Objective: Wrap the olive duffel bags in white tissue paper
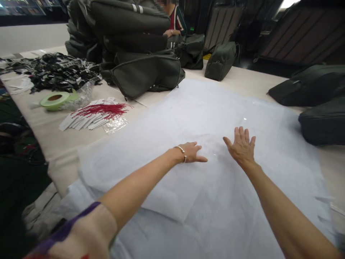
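"Sheeting [205, 108] fills the middle and lower part of the frame, white and thin, right?"

"Yes, spread over a pale table [253, 82]. A loose corner shows at bottom centre, on top of more white layers."

"Where's the left hand [192, 153]?"

"Near the centre, over the sheeting, thumb and fingers apart, clasping nothing that I can see. A bangle [184, 154] circles that wrist."

"And the right hand [242, 146]?"

"Right of centre, back upward, fingers spread as well. Whether either palm presses on the white surface or floats just above it, I can't tell."

"What lies about them?"

"Toward the left, white tags [81, 123] with red strings [105, 109], clear plastic [116, 124] beside them, a green tape roll [52, 104], and a heap of black-and-white straps [61, 72] above that."

"The dark bags?"

"A pile of bags [129, 21] at upper left of centre, a single small bag [221, 61] at upper right of centre, and two bags [309, 86] at the right edge."

"Anyone else?"

"A person in a striped top [179, 18], upper centre, partly behind the pile."
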A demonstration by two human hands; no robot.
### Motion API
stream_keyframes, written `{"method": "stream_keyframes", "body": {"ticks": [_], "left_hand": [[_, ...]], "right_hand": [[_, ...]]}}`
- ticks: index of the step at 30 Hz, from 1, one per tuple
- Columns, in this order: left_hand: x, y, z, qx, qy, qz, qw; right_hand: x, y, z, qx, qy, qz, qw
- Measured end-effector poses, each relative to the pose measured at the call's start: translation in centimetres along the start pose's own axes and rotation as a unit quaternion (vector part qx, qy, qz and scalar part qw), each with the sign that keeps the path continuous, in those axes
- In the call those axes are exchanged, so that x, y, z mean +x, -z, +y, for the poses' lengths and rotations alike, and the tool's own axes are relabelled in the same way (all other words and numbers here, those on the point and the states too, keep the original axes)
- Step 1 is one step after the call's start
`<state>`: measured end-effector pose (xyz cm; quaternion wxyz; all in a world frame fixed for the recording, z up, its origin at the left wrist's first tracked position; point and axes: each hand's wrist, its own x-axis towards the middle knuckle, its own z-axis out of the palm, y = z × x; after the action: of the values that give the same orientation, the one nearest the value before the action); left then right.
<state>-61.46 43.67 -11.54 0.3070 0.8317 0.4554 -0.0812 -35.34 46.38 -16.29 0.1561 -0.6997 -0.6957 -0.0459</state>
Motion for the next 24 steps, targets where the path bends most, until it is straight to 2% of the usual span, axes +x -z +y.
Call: {"method": "stream_keyframes", "body": {"ticks": [3,5,7,9,11,13,15,17,18,19,20,22,24], "left_hand": [[-6.0,1.9,-1.8,0.000,0.022,-0.077,0.997],[-10.3,1.9,-3.2,0.025,0.065,-0.120,0.990],[-14.2,1.1,-4.3,0.030,0.090,-0.141,0.985],[-17.5,-0.1,-4.8,-0.013,0.078,-0.135,0.988],[-20.5,-1.4,-4.5,-0.102,0.032,-0.115,0.988],[-23.5,-2.5,-3.7,-0.195,-0.024,-0.119,0.973],[-26.4,-3.3,-2.9,-0.272,-0.064,-0.183,0.942],[-28.9,-4.0,-2.5,-0.333,-0.068,-0.270,0.901],[-29.8,-4.2,-2.6,-0.356,-0.066,-0.293,0.885],[-30.4,-4.5,-2.8,-0.366,-0.068,-0.289,0.882],[-30.7,-4.7,-3.2,-0.352,-0.074,-0.245,0.900],[-30.5,-5.5,-3.9,-0.261,-0.092,-0.087,0.957],[-29.6,-6.7,-4.3,-0.151,-0.099,0.045,0.983]], "right_hand": [[-8.5,4.6,-2.8,0.052,0.100,0.017,0.993],[-15.8,7.0,-5.1,0.102,0.159,-0.009,0.982],[-22.6,8.1,-7.2,0.135,0.193,-0.059,0.970],[-27.8,7.9,-9.1,0.144,0.208,-0.105,0.962],[-31.1,7.2,-10.5,0.151,0.194,-0.118,0.962],[-33.0,6.7,-11.5,0.164,0.159,-0.097,0.969],[-34.5,6.8,-12.2,0.179,0.127,-0.069,0.973],[-36.1,7.4,-12.6,0.188,0.114,-0.048,0.974],[-37.0,7.7,-12.7,0.190,0.110,-0.040,0.975],[-37.9,8.1,-12.9,0.192,0.106,-0.033,0.975],[-38.8,8.3,-13.2,0.192,0.102,-0.027,0.976],[-40.2,8.7,-13.9,0.190,0.092,-0.020,0.977],[-41.0,8.9,-15.0,0.188,0.093,-0.012,0.978]]}}
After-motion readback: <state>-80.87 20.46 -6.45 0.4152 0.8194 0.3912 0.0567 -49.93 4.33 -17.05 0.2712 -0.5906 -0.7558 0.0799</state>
